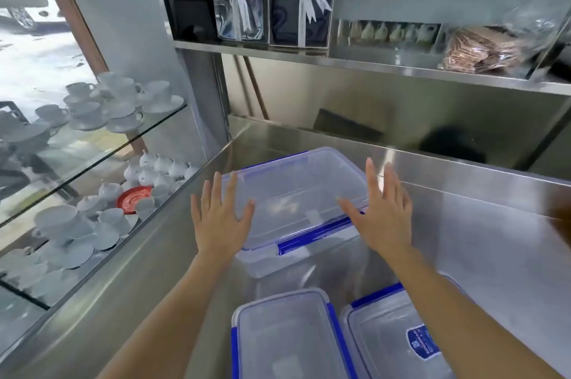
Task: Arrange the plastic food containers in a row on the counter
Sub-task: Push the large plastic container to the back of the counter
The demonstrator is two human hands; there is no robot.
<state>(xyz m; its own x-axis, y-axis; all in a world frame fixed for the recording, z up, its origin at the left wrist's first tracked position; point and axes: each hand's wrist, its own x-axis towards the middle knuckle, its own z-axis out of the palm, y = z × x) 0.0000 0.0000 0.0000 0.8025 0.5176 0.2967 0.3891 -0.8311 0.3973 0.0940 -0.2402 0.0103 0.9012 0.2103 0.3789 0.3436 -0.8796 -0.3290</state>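
At twelve o'clock on the brushed stainless-steel counter (463,242), a large clear rectangular plastic container with a blue-clipped lid (296,202) is sitting slightly askew. I am holding both hands over it, fingers spread flat, gripping nothing. My left hand (221,224) is lying at its nine o'clock edge, thumb overlapping the lid corner; my right hand (381,215) is at its three o'clock edge, thumb by the blue clip. Whether the palms are pressing on the lid, I cannot tell.

At six o'clock, two smaller clear containers are standing side by side, nearly touching: one with blue side clips (290,338), and one bearing a blue label (398,344), partly under my right forearm.

At nine o'clock, glass shelves (129,144) are carrying white cups and saucers (114,100).
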